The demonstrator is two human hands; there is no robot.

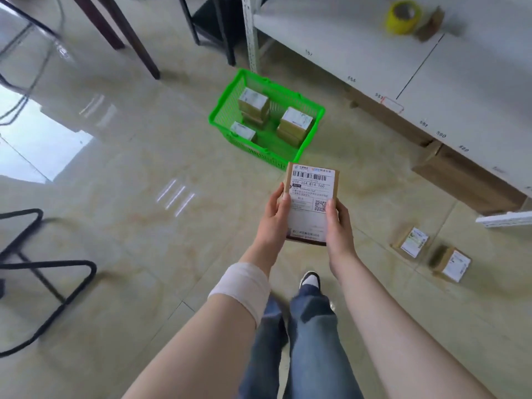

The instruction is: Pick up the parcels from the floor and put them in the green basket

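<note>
I hold a brown cardboard parcel [310,197] with a white shipping label facing up, just in front of the green basket [227,110]. My left hand [272,220] grips its left edge and my right hand [339,226] grips its right edge. The basket stands on the tiled floor and holds several labelled parcels, among them one stack at the back [253,103] and one at the right [296,122]. Two more parcels lie on the floor to my right, one nearer the shelf [411,242] and one beside it [452,264].
A white shelf unit [431,70] runs along the right, with a yellow tape roll [403,17] on it and brown cartons [466,180] underneath. Dark table legs [129,38] stand at the back. A black chair frame [43,272] sits at the left.
</note>
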